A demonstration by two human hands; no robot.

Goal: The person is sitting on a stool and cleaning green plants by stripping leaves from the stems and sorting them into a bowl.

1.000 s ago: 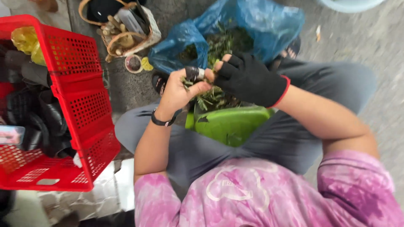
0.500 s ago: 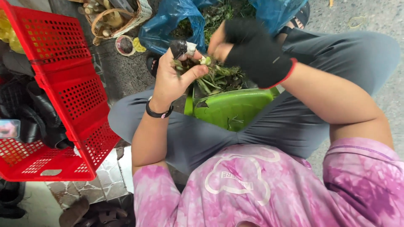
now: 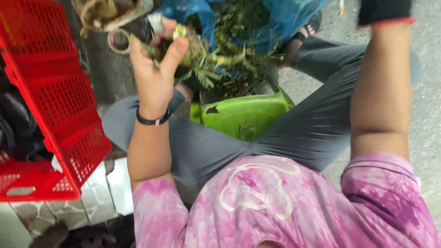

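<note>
While I watched the head view, status was:
left hand (image 3: 156, 76): clenched on a sprig of greens (image 3: 183, 48)
right hand (image 3: 383, 10): gloved, fingers off-frame, can't tell
blue bag (image 3: 285, 18): plenty of greens unsorted, I judged
green stool (image 3: 245, 115): between knees

Soft even daylight, slight motion blur

Passage to the left is blocked by the red crate (image 3: 50, 105), standing just beside the left forearm. Ahead, the way is closed by the blue bag (image 3: 285, 18) and the greens (image 3: 225, 55). Between the knees, room is taken by the green stool (image 3: 245, 115). Bare ground (image 3: 427, 92) is left open at the right.
</note>
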